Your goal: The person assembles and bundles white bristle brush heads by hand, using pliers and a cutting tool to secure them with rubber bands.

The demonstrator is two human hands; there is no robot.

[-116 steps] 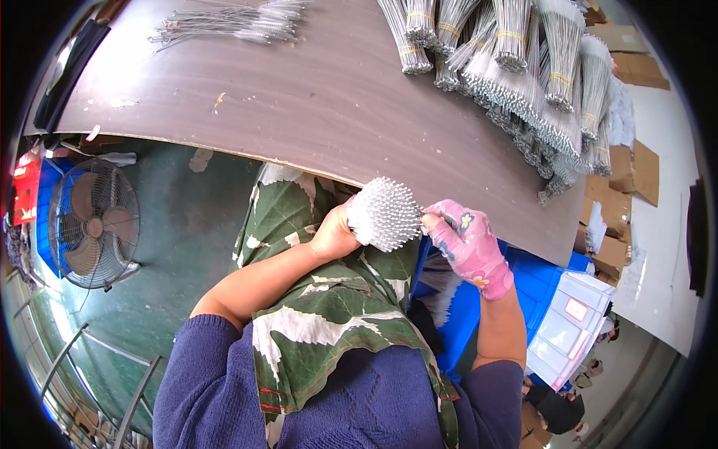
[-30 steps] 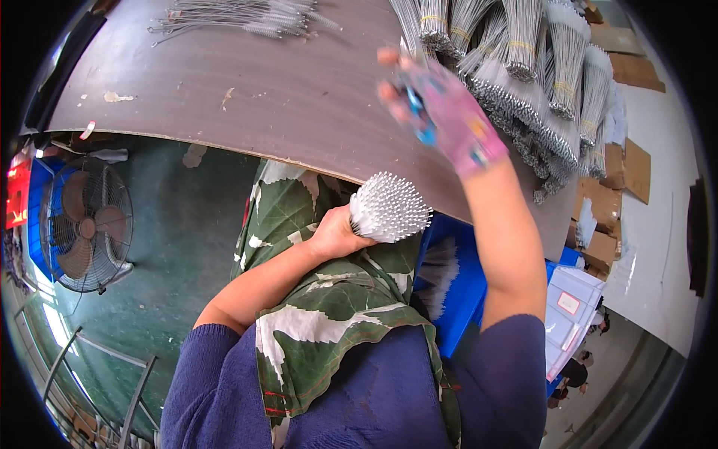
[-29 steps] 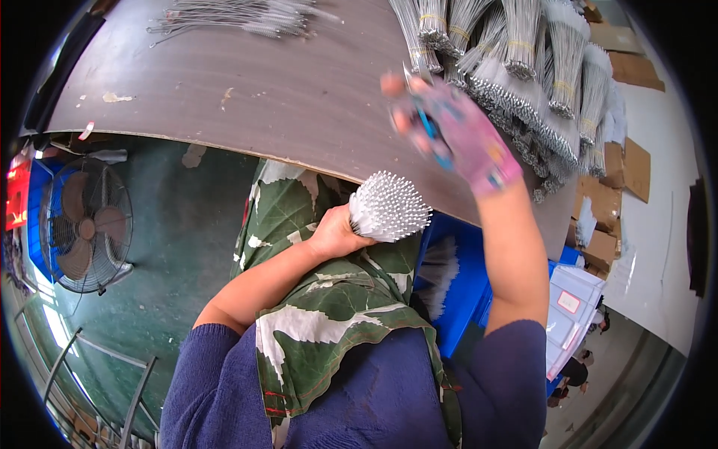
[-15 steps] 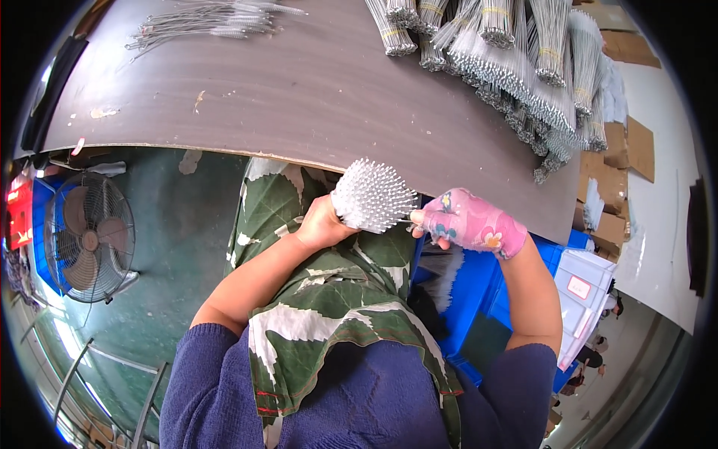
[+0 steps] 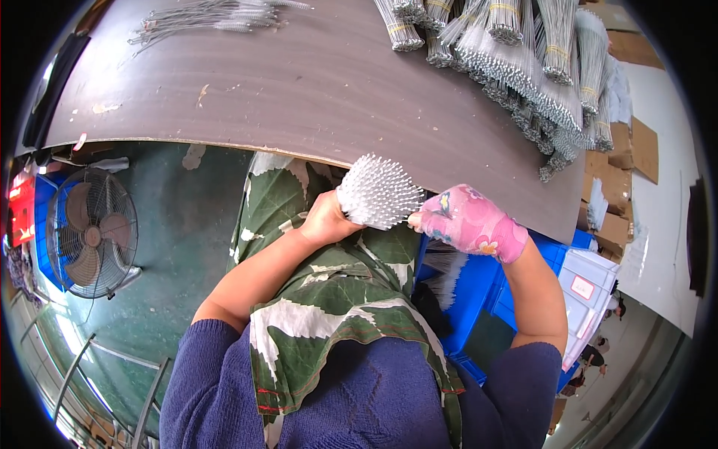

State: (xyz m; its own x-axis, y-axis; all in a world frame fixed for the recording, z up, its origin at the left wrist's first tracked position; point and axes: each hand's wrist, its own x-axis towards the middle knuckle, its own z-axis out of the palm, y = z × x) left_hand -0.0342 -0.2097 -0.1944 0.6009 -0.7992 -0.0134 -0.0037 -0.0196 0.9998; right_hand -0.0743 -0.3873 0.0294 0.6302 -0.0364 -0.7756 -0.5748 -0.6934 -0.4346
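Watching from a distance through the head camera, I see the two hands apart, with a thick bundle of fine brushes (image 5: 379, 192) between them. The bare left hand (image 5: 327, 219) is wrapped around the bundle from its left side, clamped on it, and the round face of packed white bristles and small shiny tips fans out to the right of that grip. My right hand (image 5: 467, 221) wears a pink flowered glove (image 5: 490, 228) that leaves the fingertips bare. Its thumb and fingers are drawn together right at the bundle's right edge; I cannot tell whether they are clamped on a single tip.

The bundle is above the lap, over a green-and-white leaf-patterned apron (image 5: 299, 322), just by the near edge of the brown tabletop (image 5: 284, 90). On the tabletop, at the far right, I have a heap of wire brush bundles (image 5: 550, 97), several bound with yellow bands. Toward the far left lies a small spread of loose brushes (image 5: 206, 19). Below the right hand is a blue bin (image 5: 479, 299), with white bristles (image 5: 449, 280) showing near its left side. A round fan (image 5: 93, 236) stands on the green floor (image 5: 179, 224) to the left, and cardboard boxes (image 5: 617, 187) sit past the tabletop's right edge.
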